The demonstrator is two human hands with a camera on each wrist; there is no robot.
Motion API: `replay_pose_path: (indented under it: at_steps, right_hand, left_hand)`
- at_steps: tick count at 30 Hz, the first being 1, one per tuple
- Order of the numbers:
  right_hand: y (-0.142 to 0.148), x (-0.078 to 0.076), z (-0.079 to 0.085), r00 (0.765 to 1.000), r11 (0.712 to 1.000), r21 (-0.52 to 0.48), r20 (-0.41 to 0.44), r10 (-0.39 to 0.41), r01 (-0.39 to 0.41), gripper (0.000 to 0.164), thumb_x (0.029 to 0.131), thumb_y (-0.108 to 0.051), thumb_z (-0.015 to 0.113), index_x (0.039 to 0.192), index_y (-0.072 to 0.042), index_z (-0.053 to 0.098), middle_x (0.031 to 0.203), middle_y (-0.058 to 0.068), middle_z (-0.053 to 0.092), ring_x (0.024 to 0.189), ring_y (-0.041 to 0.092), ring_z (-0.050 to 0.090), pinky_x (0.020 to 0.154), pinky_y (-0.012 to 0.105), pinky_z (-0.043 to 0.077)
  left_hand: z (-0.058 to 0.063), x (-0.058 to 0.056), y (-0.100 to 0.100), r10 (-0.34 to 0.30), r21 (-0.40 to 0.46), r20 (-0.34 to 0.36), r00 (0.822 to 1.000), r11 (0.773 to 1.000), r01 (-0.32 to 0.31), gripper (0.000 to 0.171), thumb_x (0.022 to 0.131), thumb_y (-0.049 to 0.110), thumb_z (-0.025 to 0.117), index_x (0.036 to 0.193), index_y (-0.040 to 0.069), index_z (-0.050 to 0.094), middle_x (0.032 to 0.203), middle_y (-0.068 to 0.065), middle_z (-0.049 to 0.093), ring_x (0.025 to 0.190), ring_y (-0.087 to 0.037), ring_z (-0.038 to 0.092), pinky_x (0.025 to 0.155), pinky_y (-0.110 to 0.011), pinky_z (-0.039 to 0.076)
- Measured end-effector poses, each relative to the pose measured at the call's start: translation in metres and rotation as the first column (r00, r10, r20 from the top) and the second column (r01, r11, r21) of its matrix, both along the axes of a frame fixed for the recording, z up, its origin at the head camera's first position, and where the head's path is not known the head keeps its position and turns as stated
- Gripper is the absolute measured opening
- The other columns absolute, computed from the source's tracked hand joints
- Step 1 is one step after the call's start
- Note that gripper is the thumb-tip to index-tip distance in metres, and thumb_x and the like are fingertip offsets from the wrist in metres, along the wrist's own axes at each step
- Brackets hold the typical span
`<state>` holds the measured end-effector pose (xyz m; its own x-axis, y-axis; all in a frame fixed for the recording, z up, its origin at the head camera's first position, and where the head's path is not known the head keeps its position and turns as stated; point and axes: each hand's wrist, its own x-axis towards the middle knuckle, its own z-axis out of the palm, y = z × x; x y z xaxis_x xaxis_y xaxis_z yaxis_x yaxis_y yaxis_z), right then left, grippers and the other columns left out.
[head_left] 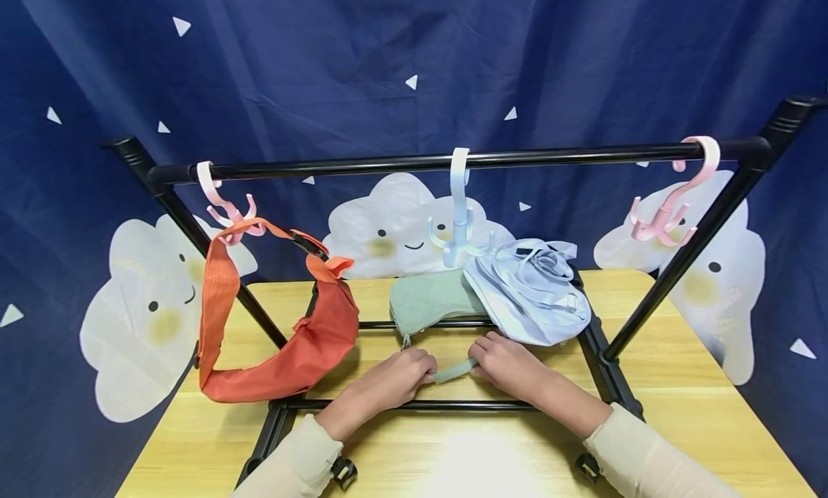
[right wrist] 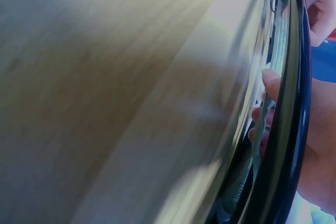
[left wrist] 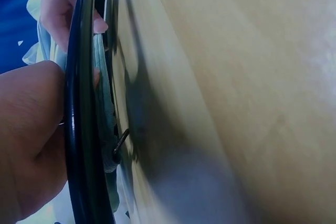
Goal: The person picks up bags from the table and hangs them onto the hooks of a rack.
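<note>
A flat sage-green strap (head_left: 455,371) stretches between both hands, low over the rack's base. My left hand (head_left: 404,377) pinches its left end, and my right hand (head_left: 507,365) pinches the right end. Behind them lies a sage-green zippered pouch (head_left: 430,297), its right side covered by a pale blue drawstring bag (head_left: 533,304). In the left wrist view a small metal clasp (left wrist: 122,142) shows beside the strap. The right wrist view shows my right thumb and fingers around the strap (right wrist: 278,40), partly hidden by a black bar.
A black rack's top bar (head_left: 349,166) carries a pink hook (head_left: 234,218) at left, a pale blue hook (head_left: 460,218) mid-bar and another pink hook (head_left: 673,203) at right. A red-orange waist bag (head_left: 304,358) hangs from the left hook. A lower bar (head_left: 466,405) crosses below my hands.
</note>
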<state>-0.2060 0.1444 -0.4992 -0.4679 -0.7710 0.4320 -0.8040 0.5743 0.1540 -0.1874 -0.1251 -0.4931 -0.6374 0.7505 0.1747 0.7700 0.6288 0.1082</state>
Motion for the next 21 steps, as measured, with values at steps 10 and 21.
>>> replay_pose_path:
  at_steps: [10,21]
  right_hand:
    - [0.001,0.002,0.009,0.986,0.997,-0.080,0.169,-0.003,0.016,0.026,0.082,-0.032,0.085,0.086,-0.016,0.065,0.086,-0.006,0.065,0.079,0.013,0.058,0.076,0.029,0.052]
    - [0.002,0.001,0.019,0.971,0.985,-0.170,0.231,0.067,-0.027,0.017,0.084,-0.023,0.085,0.085,-0.016,0.070,0.086,-0.006,0.068,0.082,0.011,0.061,0.075,0.026,0.053]
  left_hand:
    - [0.008,0.005,-0.005,-0.004,0.084,-0.038,0.999,0.996,0.007,0.005,0.102,0.013,0.066,0.097,0.011,0.066,0.090,0.003,0.063,0.084,-0.008,0.060,0.074,-0.020,0.053]
    - [0.018,0.003,-0.013,0.005,0.227,-0.146,0.989,0.973,0.029,0.008,0.099,0.004,0.064,0.093,0.009,0.067,0.088,0.000,0.062,0.083,-0.012,0.060,0.075,-0.022,0.054]
